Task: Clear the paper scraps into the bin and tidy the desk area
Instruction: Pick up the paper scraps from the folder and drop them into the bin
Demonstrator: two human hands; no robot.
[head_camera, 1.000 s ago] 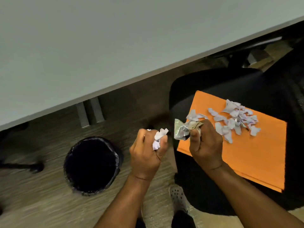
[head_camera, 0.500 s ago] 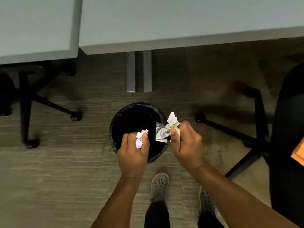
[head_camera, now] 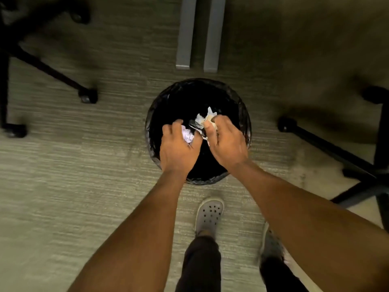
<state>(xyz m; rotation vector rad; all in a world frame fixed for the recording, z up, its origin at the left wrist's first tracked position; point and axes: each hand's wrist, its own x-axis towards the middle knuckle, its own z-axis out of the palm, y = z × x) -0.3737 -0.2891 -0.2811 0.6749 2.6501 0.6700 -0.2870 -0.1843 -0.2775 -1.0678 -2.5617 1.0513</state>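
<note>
A round bin with a black liner (head_camera: 245, 114) stands on the carpet straight below me. Both my hands hover over its opening. My left hand (head_camera: 179, 148) is closed around a small wad of white and lilac paper scraps (head_camera: 187, 135). My right hand (head_camera: 227, 142) grips a crumpled bundle of white and silvery scraps (head_camera: 203, 120) that sticks out past its fingertips. The two hands are close together, almost touching. The inside of the bin is too dark to see into.
Two grey desk legs (head_camera: 197, 32) stand just beyond the bin. Black office-chair bases with casters sit at the left (head_camera: 87, 95) and at the right (head_camera: 287, 124). My feet in grey perforated clogs (head_camera: 209, 213) stand on the carpet just before the bin.
My view swung from the orange folder with scraps on the chair down to the bin. Both hands moved forward with their scraps and now hang over the bin's opening.
</note>
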